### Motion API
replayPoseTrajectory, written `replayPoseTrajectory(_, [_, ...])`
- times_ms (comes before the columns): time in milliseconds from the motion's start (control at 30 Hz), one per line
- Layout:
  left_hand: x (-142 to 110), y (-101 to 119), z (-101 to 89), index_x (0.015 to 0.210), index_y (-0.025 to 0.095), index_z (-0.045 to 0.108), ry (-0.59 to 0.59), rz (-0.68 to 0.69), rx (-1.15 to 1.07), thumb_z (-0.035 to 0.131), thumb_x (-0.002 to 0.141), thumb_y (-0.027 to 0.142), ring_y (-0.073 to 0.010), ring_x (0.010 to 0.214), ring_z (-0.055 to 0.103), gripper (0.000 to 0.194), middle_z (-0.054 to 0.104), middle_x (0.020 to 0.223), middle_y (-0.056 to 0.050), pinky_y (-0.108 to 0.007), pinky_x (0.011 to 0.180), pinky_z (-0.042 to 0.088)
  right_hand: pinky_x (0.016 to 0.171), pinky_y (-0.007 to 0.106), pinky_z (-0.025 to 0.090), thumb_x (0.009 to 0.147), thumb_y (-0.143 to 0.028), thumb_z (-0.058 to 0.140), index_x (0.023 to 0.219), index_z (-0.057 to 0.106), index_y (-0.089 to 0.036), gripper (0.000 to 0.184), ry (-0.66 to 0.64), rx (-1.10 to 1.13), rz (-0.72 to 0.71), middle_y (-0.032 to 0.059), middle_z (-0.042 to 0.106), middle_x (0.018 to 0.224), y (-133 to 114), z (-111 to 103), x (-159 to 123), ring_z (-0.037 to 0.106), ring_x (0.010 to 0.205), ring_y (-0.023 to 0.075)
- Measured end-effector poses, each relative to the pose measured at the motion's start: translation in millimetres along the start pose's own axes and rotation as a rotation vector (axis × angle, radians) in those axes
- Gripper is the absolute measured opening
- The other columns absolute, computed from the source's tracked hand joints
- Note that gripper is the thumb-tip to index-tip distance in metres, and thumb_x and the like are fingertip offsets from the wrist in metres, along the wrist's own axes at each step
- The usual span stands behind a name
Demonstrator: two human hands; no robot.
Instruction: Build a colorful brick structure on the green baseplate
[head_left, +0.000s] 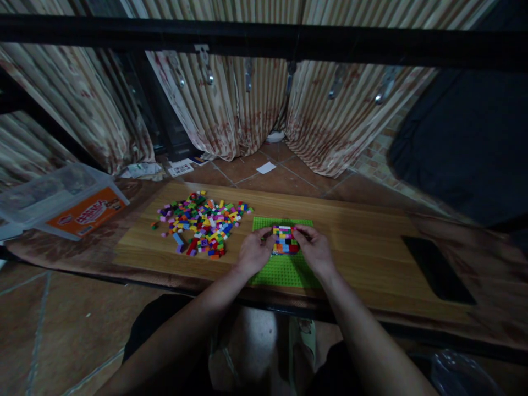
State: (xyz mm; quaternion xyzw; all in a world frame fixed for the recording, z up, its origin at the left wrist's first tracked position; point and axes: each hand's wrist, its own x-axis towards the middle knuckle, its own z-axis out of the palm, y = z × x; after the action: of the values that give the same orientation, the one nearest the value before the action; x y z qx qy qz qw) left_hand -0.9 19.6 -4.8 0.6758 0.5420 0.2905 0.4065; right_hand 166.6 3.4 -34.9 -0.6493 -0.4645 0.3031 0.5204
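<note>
A green baseplate (284, 269) lies on a low wooden board. On it stands a small block of many-coloured bricks (284, 240). My left hand (254, 252) rests on the plate at the block's left side, fingers curled against it. My right hand (315, 247) is at the block's right side, fingertips pinched at its top right edge. Whether either hand holds a loose brick is hidden. A pile of loose coloured bricks (202, 221) lies spread out to the left of the plate.
The wooden board (363, 258) sits on a brown cloth over a tiled floor. A clear plastic box with an orange label (61, 201) stands at the far left. A black phone (437, 268) lies at the right. Curtains hang behind; a dark bar crosses the top.
</note>
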Motion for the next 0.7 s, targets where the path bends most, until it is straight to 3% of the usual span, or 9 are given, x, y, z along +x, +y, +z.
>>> replayPoseTrajectory(267, [-1,4,3.0,0.116,0.016,0.065,0.049,-0.023,0.065,0.053,0.087,0.03,-0.0169,0.083,0.067,0.034,0.072,0.103,-0.007,-0.028,0.078,0.052,0.074,0.036,0.051,0.068,-0.047,0.065,0.086,0.07,-0.018,0.034,0.04,0.084,0.084,0.0063,0.074,0.084,-5,5,-2,0.066,0.078,0.0214])
replayPoseTrajectory(400, [-1,6,3.3,0.116,0.013,0.064,0.042,-0.035,0.009,0.051,0.088,0.03,-0.017,0.09,0.067,0.035,0.07,0.112,-0.01,-0.027,0.083,0.051,0.066,0.032,0.05,0.064,-0.051,0.068,0.085,0.07,-0.017,0.04,0.009,0.143,0.125,0.0058,0.073,0.081,-8,2,-4,0.064,0.072,0.0194])
replayPoseTrajectory(533, [4,2,4.6,0.114,0.014,0.065,0.049,-0.039,-0.067,0.047,0.09,0.032,-0.0177,0.095,0.067,0.035,0.07,0.112,-0.009,-0.028,0.085,0.051,0.053,0.027,0.047,0.07,-0.056,0.063,0.082,0.07,-0.016,0.042,-0.016,0.137,0.165,0.0041,0.069,0.07,-10,-3,-5,0.058,0.059,0.0154])
replayPoseTrajectory(700, [11,-3,8.9,0.114,0.015,0.065,0.062,-0.018,-0.166,0.047,0.091,0.036,-0.0174,0.098,0.066,0.036,0.069,0.113,-0.007,-0.028,0.087,0.051,0.053,0.026,0.046,0.074,-0.057,0.058,0.085,0.07,-0.017,0.044,0.021,0.059,0.145,0.0042,0.069,0.072,-8,-6,-1,0.059,0.061,0.016])
